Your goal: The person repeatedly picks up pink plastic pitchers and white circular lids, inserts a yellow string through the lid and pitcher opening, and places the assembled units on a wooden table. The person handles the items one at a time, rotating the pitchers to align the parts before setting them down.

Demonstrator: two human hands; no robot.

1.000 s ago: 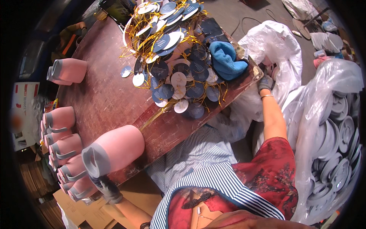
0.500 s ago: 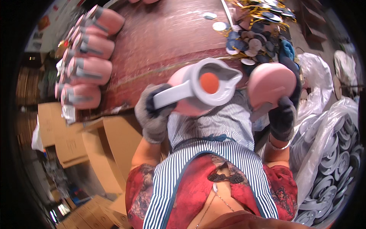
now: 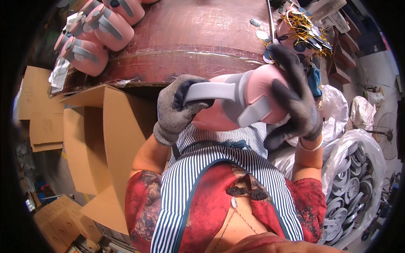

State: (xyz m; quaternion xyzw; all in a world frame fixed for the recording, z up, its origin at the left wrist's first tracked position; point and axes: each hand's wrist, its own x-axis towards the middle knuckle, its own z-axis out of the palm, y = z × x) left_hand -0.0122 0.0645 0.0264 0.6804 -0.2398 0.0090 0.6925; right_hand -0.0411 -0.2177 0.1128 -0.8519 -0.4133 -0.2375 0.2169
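My left hand (image 3: 177,107), in a grey knitted glove with a dark palm, is closed around the grey handle (image 3: 211,91) of a pink jug (image 3: 204,116). The jug lies tilted in front of my striped apron, its top facing right. A pink lid (image 3: 262,83) with a grey lever (image 3: 254,111) now sits on its mouth. My right hand (image 3: 299,99), gloved too, has its palm and spread fingers against the lid's top, with the thumb apart below. Whether the lid is fully seated I cannot tell.
Several pink jugs with grey handles (image 3: 86,59) stand at the left of the dark red table (image 3: 198,27). Round tags with gold strings (image 3: 301,31) are heaped at the far right. An open carton (image 3: 128,147) stands lower left; a plastic bag of grey parts (image 3: 348,185) lower right.
The lid has moved left from my right hand's grip onto the jug's mouth, covering the orange-red spot inside. My right fingers have spread over it. The view has shifted.
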